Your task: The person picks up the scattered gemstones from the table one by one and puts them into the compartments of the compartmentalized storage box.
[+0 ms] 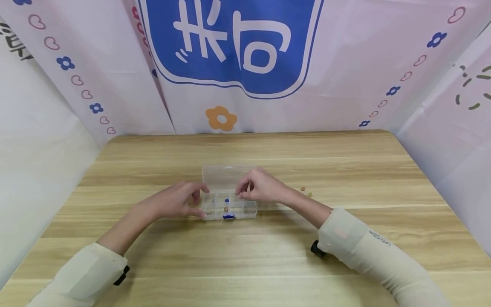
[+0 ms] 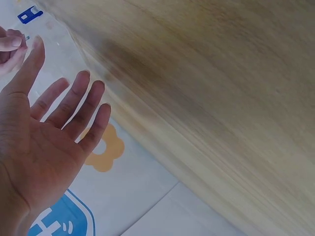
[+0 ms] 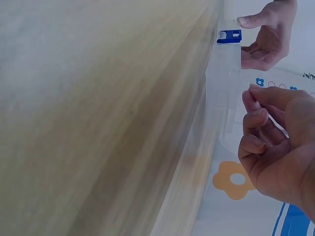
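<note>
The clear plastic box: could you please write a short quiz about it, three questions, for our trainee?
1. Which colour is the latch on the box: A red, B blue, C green?
2. True or false: the lid is closed.
3. Fill in: in the head view, to the right of the box, ___ small pieces lie on the table.

Key: 1 B; 2 false, the lid stands open; 3 two.

Two pieces (image 1: 303, 188) lie right of the box (image 1: 237, 210).

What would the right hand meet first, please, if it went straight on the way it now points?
The right hand would probably meet the clear compartment box first, though the gap is hard to judge.
</note>
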A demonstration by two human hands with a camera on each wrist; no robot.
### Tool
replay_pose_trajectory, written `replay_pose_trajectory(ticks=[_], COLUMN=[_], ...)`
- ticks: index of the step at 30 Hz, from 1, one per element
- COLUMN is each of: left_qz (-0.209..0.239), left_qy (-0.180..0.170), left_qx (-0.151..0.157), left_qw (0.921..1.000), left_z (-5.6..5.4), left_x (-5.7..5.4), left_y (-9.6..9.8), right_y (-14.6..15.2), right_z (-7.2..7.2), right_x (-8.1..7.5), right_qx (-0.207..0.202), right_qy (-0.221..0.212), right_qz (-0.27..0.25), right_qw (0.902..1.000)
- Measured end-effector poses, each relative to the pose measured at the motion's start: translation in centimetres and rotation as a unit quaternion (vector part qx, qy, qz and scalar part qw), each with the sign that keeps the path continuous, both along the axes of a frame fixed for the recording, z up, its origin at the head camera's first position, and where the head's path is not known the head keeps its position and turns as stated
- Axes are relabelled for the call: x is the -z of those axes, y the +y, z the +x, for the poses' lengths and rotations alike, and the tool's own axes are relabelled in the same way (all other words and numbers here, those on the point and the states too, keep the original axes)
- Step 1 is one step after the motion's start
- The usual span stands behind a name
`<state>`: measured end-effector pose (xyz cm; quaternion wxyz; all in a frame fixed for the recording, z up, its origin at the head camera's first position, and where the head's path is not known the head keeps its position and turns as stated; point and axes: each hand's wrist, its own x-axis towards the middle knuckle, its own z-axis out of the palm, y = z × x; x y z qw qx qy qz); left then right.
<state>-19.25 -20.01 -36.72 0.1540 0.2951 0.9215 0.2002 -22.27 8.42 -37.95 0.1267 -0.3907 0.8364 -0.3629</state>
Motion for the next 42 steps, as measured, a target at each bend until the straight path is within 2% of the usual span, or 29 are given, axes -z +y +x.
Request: replay_pose_trajectory(ticks=[15, 29, 42], left_qz=[-0.010, -0.015, -0.012], left_qy=[-0.002, -0.006, -0.004], left_qx=[-0.004, -0.007, -0.004], left_qw=[0.9999, 0.9998, 0.9999], left_z=[0.1, 0.1, 0.2], left_x=[-0.1, -0.3, -0.4], left_y=[0.1, 0.2, 0.1], right_y=[2.3, 5.3, 8.0], right_z=[0.3, 0.0, -0.2], right_x=[-0.7, -0.6, -0.4], right_qx=[0.028, 0.058, 0.089], right_qy=[-0.009, -0.001, -0.008], right_qz=[-0.009, -0.033, -0.023], right_qw=[0.9995, 0.9978, 0.9957])
